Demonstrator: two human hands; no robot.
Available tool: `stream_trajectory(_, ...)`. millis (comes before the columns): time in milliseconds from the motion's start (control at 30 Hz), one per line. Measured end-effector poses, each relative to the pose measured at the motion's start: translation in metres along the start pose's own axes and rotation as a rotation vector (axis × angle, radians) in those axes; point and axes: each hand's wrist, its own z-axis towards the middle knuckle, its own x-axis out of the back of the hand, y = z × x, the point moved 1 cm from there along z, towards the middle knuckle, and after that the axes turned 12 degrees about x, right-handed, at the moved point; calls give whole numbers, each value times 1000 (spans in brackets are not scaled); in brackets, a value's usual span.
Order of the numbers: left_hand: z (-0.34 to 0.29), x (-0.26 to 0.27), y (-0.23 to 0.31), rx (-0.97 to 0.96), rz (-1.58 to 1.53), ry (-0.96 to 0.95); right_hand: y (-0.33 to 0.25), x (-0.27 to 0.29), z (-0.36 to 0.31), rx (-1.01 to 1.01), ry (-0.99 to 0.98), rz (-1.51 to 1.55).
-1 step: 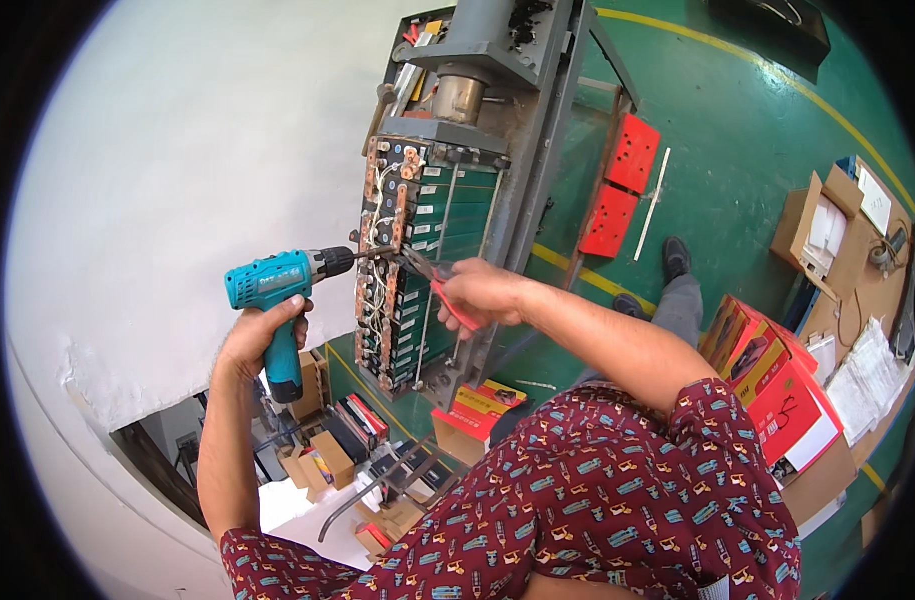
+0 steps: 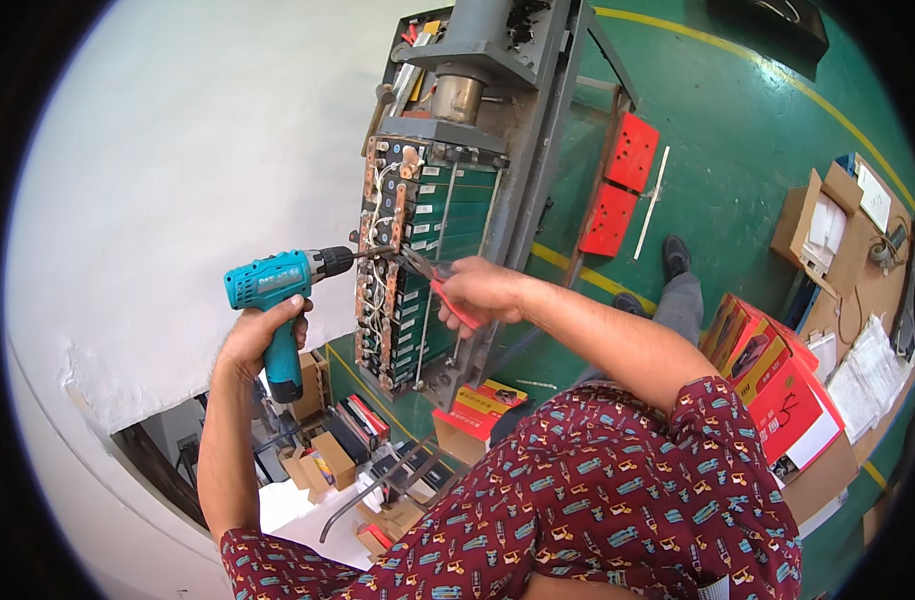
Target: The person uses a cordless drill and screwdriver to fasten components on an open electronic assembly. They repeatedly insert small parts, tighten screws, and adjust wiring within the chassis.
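Observation:
My left hand (image 2: pixel 259 340) is wrapped round the handle of a teal cordless drill (image 2: pixel 269 278), held level. Its long bit points right and reaches the front of a stack of green battery cells (image 2: pixel 465 190). Across that front run copper strips (image 2: pixel 398 222), bolts and white wires (image 2: pixel 379 318). In my right hand (image 2: pixel 485 292) are red-handled pliers (image 2: pixel 455 304), closed in my fingers. The pliers' jaws sit at the copper strip right beside the bit's tip. Whether jaws or bit grip a bolt there is too small to tell.
A grey steel press frame (image 2: pixel 537 170) holds the stack, with a metal cylinder (image 2: pixel 459 98) at its far end. A white wall (image 2: pixel 207 150) stands left. Red plates (image 2: pixel 609 220) lie right of the frame. Red boxes (image 2: pixel 777 395) and a cluttered table (image 2: pixel 847 300) stand at the right.

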Motion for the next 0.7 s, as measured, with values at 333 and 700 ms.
stream_trajectory(333, 6, 6, -3, -2, -14, -56, 1, 4, 0, 24, -16, -62)
stream_trajectory(700, 8, 7, -5, 39, -25, -66, 1, 3, 1, 29, -17, -80)
